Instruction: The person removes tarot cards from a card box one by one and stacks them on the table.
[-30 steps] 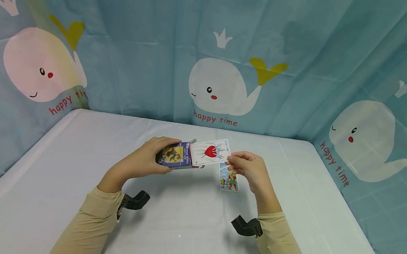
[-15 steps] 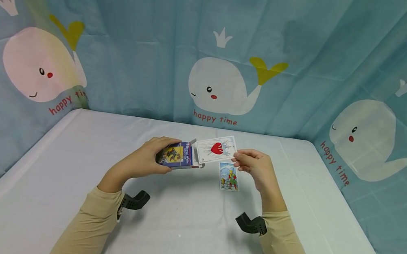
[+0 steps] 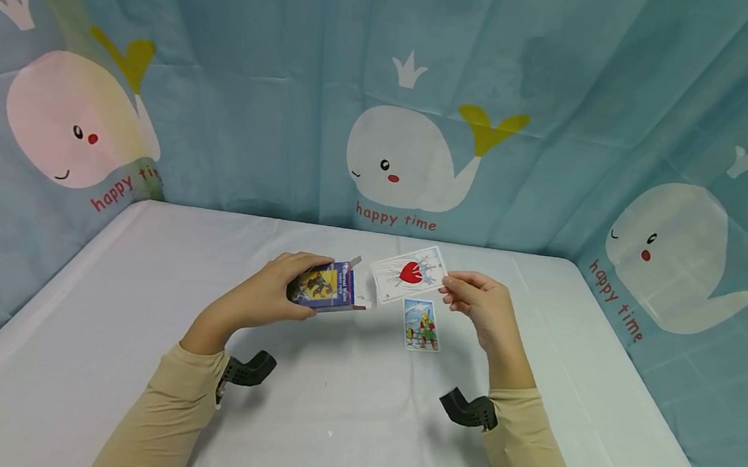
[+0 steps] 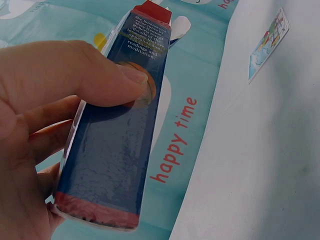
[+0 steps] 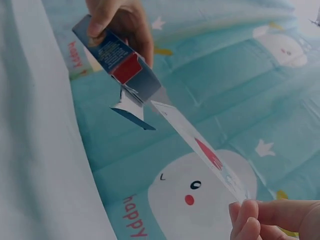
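My left hand [image 3: 267, 291] grips a blue tarot card box [image 3: 323, 286] above the table, thumb on one narrow side and fingers on the other, as the left wrist view shows. The flaps at the box's right end stand open. Between thumb and fingers of my right hand [image 3: 483, 308] is the corner of a tarot card [image 3: 409, 274] with a red heart pierced by swords. That card is held in the air, tilted, just right of the box's mouth. A second tarot card [image 3: 421, 325], with a figure in red and green, lies face up on the table below it.
A white cloth covers the table [image 3: 340, 441]. Behind it hangs a blue-green curtain [image 3: 254, 139] printed with whales and the words "happy time". Black camera mounts sit on both wrists.
My right hand has moved right and slightly up, drawing the heart card away from the box's open end. The lower card now shows fully. My left hand has stayed put.
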Demonstrator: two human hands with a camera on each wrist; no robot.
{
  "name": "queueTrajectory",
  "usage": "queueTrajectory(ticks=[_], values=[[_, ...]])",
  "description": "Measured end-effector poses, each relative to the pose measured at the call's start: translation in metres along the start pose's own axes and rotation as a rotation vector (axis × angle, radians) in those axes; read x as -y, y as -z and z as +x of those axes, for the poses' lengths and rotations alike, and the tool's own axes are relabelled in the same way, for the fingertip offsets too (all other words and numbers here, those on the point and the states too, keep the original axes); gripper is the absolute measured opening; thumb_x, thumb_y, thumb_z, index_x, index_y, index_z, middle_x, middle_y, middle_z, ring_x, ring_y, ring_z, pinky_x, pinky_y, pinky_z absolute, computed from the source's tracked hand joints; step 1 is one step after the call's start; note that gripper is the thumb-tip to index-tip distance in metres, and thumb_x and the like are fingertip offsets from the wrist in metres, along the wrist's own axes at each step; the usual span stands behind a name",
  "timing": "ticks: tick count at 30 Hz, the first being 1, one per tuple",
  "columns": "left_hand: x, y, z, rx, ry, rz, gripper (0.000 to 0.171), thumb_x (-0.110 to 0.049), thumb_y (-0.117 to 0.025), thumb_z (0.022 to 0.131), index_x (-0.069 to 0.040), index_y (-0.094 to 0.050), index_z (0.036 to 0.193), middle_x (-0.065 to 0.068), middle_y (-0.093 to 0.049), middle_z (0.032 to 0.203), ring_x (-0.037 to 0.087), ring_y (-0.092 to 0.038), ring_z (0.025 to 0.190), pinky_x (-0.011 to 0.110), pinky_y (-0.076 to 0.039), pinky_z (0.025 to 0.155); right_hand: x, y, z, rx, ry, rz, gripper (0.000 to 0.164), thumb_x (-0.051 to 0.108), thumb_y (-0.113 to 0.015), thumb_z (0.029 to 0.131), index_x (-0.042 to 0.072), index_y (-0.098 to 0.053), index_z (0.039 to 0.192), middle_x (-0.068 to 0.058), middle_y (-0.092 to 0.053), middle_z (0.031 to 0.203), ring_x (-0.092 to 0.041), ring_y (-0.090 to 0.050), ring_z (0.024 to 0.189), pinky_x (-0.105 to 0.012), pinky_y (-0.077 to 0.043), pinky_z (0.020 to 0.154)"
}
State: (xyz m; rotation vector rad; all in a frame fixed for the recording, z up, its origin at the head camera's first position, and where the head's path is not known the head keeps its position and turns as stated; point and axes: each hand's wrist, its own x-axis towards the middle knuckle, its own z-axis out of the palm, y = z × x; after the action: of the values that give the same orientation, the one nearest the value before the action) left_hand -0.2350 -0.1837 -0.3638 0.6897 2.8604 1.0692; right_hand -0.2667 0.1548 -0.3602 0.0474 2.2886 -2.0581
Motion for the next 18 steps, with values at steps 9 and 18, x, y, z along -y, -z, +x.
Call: queueTrajectory(ticks=[9,18], values=[[-0.001,-0.001,0.001,0.004,-0.007,0.005,0.078,-0.017,-0.078,0.08,-0.016,-0.044,0.15,0.012,-0.048,0.149,0.031,-0.046,0.123,0.05,-0.041,0.097,0.002,0.01,-0.001,-0.026,0.027,0.024,0.03,0.014,-0.064,0.096,-0.009,-0.063,0.116,0.009,-0.07,0.077,-0.003,-0.061,0.065,-0.016,-0.052,0.064],[0.0,-0.004,0.001,0.013,-0.005,0.003,0.078,-0.017,-0.078,0.081,-0.016,-0.043,0.15,0.012,-0.047,0.15,0.031,-0.045,0.126,0.052,-0.041,0.098,-0.001,0.015,0.0,-0.024,0.023,0.003,0.03,0.015,-0.064,0.096,-0.007,-0.063,0.117,0.01,-0.069,0.078,-0.004,-0.06,0.066,-0.016,-0.053,0.065]])
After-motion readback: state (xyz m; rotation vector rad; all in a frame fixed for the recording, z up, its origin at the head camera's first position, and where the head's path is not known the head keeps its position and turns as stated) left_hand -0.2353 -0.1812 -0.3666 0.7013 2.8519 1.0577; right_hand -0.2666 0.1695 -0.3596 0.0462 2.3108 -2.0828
